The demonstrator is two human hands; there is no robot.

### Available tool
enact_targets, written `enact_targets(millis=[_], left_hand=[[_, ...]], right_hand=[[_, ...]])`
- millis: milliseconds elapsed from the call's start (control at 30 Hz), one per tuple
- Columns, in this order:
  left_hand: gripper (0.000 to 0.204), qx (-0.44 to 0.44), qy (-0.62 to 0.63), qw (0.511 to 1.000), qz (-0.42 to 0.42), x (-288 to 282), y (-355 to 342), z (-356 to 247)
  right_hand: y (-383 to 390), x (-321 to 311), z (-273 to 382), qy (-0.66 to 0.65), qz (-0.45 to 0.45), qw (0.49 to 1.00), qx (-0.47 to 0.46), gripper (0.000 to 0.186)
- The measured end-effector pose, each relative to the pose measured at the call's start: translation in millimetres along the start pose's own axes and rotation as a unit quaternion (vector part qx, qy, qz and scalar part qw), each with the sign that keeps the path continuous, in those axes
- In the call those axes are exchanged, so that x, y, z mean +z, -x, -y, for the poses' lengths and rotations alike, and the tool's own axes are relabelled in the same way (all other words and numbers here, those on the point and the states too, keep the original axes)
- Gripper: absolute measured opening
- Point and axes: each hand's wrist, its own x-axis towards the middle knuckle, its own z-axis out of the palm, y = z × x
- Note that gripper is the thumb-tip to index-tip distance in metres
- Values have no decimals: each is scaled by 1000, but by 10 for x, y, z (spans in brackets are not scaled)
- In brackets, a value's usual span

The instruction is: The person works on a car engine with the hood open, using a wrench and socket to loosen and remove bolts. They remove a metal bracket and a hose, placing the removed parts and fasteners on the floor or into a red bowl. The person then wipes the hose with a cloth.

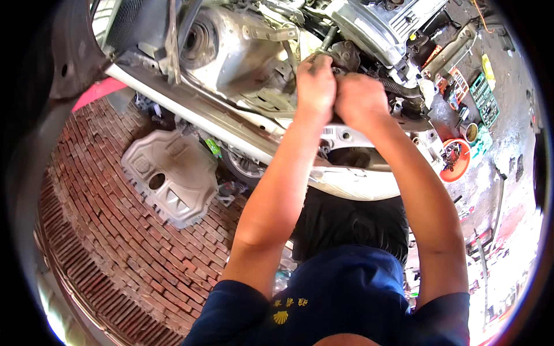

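Note:
Both my arms reach forward into a car's open engine bay. My left hand (pixel 316 86) is closed beside a metal bracket (pixel 346 55) and a dark hose; what its fingers hold is hidden. Close against it, my right hand (pixel 360 99) is curled with its knuckles up, and its fingertips are out of sight. To its right runs a black corrugated hose (pixel 400 89). Just beyond the hands sits the engine with its silvery cover (pixel 366 32). Below them lies the pale front crossmember (pixel 346 136) of the body.
On the brick floor (pixel 98 173) at left lies a large grey plastic cover (pixel 173 173). Over on the right stand an orange bucket (pixel 456 161) of small metal parts and a green socket set case (pixel 485 99). The bay's left side has a strut tower (pixel 199 43).

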Motion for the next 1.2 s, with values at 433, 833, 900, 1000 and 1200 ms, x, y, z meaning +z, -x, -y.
enact_targets(millis=[433, 833, 900, 1000, 1200], left_hand=[[36, 148, 156, 975, 52, -372, 524, -207], [37, -259, 316, 912, 13, 207, -477, -285], [39, -333, 335, 880, 61, 230, -637, -302], [45, -239, 299, 923, 36, 285, -835, 9], [39, -147, 368, 915, 73, 393, -1221, 254]], right_hand=[[126, -201, -66, -85, -176, 979, -50, 33], [-137, 36, -212, -56, -157, 985, -31, 34], [-165, -3, -266, -77, -144, 986, -19, 34], [-253, 8, -111, -72, -151, 985, -32, 34], [-358, 16, -20, -87, -157, 984, -3, 34]])
